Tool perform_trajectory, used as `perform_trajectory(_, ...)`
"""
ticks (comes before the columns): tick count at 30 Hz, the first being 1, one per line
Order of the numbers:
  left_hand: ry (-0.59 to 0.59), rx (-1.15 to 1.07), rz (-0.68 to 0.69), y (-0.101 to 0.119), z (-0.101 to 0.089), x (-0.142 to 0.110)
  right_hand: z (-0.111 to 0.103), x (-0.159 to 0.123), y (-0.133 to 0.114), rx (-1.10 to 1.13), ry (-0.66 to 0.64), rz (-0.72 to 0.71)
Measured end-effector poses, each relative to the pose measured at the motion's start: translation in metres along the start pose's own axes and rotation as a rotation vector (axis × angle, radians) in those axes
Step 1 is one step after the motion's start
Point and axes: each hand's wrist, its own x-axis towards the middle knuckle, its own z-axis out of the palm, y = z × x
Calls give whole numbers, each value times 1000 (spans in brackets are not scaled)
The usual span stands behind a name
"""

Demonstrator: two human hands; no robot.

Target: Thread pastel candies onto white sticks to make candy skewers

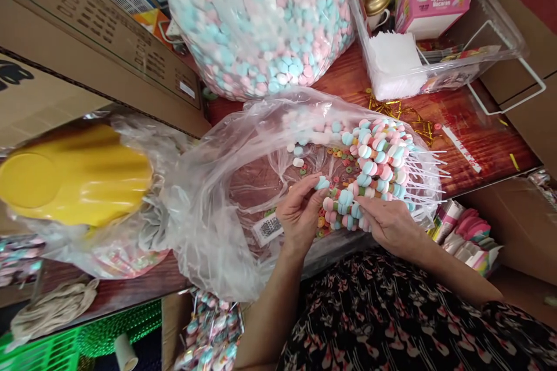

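Note:
My left hand (300, 211) is closed, with a pale blue candy (322, 183) pinched between thumb and fingertips. To its right, my right hand (391, 223) has its fingers pressed together on a candy skewer (346, 204) strung with pink, blue and white pieces; its far end is hidden by the hand. Just beyond lies a pile of finished-looking candy skewers (383, 151), their white sticks (429, 171) pointing right. Both hands work over an opened clear plastic bag (204, 203). Small ring-shaped candies (343, 156) and loose round candies (298, 156) lie inside it.
A large bag of pastel candies (261, 29) stands at the back. Right of it is a clear plastic bin (491, 52) with a pink box (435, 14). A yellow tub (78, 177) and a cardboard box (113, 52) occupy the left. Gold ties (404, 116) lie on the table.

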Motion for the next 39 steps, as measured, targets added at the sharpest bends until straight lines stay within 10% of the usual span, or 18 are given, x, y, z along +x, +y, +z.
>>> perform_trajectory(5, 38, 114, 123, -2, 0, 0, 4, 0, -9, 152, 90, -46)
perform_trajectory(29, 65, -111, -273, -6, 38, -35, 3, 5, -7, 269, 110, 7)
perform_trajectory(36, -168, 9, -173, 0, 23, 31, -18, 1, 9, 244, 258, 83)
perform_trajectory(39, -419, 418, 71, -16, 29, 76, -29, -3, 14, 244, 361, 111)
